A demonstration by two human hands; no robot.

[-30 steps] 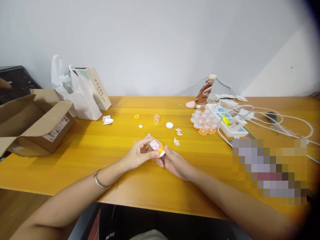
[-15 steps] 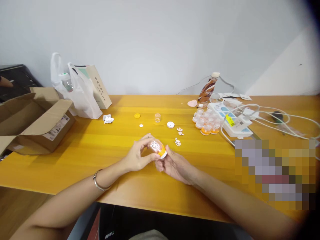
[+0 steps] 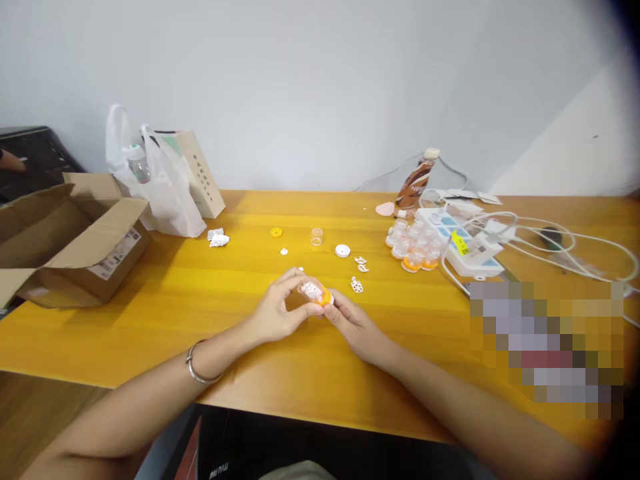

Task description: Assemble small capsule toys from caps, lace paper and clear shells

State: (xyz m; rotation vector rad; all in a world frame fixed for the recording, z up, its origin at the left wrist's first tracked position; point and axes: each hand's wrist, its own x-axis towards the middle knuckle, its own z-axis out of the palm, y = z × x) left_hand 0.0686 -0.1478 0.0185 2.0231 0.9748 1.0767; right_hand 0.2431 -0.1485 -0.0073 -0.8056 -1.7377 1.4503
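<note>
Between my two hands is a small clear plastic capsule (image 3: 314, 291) with an orange-yellow and white base and white cut-out parts inside. My left hand (image 3: 283, 308) grips its clear end between thumb and fingers. At the base end, my right hand (image 3: 354, 323) pinches with thumb and fingers. Beyond the hands lie a white disc (image 3: 343, 251), a yellow disc (image 3: 276, 232), a clear cylinder (image 3: 317, 237) and a tiny white piece (image 3: 284, 251). White cut-out pieces (image 3: 357, 285) rest to the right of them.
Several similar capsules (image 3: 414, 245) stand grouped beside a white power strip (image 3: 463, 243) with cables. A brown drink bottle (image 3: 417, 179) is behind them. At left are an open cardboard box (image 3: 107, 250), a white plastic bag (image 3: 173, 200) and crumpled foil (image 3: 218, 238).
My right hand has turned round the capsule's base, its thumb now lower and nearer my left thumb. The white base is more covered. My left hand has barely moved.
</note>
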